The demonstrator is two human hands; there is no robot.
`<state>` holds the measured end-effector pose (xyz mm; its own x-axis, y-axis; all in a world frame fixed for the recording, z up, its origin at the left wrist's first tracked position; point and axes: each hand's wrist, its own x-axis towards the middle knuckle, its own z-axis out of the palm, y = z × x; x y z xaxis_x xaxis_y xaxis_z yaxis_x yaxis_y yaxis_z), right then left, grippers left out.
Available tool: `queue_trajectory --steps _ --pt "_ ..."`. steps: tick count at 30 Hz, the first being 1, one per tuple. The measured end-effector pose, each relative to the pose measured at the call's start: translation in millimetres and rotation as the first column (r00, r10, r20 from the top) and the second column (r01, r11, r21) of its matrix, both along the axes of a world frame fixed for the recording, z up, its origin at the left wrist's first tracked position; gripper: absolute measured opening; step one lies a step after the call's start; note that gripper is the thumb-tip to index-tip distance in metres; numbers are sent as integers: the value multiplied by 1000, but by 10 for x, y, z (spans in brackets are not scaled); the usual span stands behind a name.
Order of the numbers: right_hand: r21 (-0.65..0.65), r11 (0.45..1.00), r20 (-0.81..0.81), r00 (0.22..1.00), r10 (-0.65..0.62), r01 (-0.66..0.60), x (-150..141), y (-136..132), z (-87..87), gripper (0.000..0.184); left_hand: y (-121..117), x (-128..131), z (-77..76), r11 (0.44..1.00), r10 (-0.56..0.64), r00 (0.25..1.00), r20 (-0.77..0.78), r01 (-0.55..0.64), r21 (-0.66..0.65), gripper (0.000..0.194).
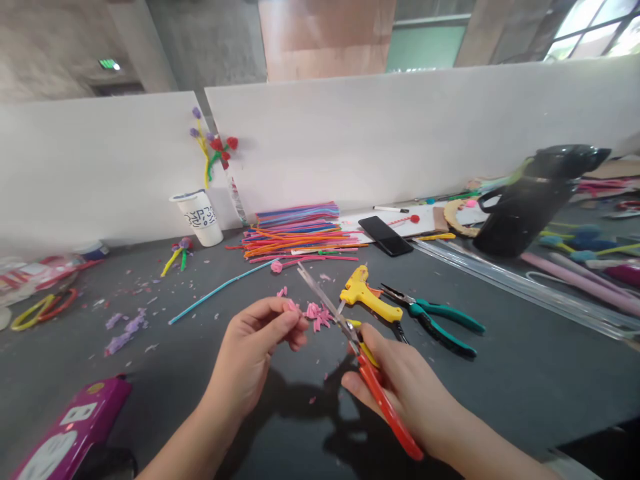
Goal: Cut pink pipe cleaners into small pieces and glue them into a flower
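Behind, a white cup (pixel 201 219) hides its contents; left fingers (pixel 281 325) pinch pink fluff (pixel 291 305), right fingers (pixel 381 344) hold scissors (pixel 387 405).

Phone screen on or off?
Off, by the look of it: the phone lies face up, its screen dark with nothing lit on it.

On the desk (pixel 280 427), the glue gun (pixel 370 295) lay left of the pliers (pixel 433 313), with the phone (pixel 385 235) behind it. Left of the phone lay the pipe cleaners (pixel 300 233); the cup (pixel 199 219) stood left of them, before the partition (pixel 100 160).
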<state>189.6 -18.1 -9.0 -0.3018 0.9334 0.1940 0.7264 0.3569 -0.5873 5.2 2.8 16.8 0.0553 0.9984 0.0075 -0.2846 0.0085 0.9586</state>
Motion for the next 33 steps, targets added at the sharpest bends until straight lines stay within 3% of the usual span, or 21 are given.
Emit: queue_trajectory --steps 7,18,26,33 --pt "98 994 244 970 19 -44 16 3 -84 24 -12 -4 1 999 -14 998 54 11 48 4" --pt "164 986 299 953 -38 -13 31 4 -120 33 -16 -10 -22 999 -5 997 72 1 47 5" --pt "275 960 337 940 -46 -52 34 25 -157 24 -23 -13 14 999 -5 998 66 3 34 9" --pt "295 954 322 946 -47 -54 36 12 -162 20 -21 -20 28 1000 -10 998 65 8 27 9"
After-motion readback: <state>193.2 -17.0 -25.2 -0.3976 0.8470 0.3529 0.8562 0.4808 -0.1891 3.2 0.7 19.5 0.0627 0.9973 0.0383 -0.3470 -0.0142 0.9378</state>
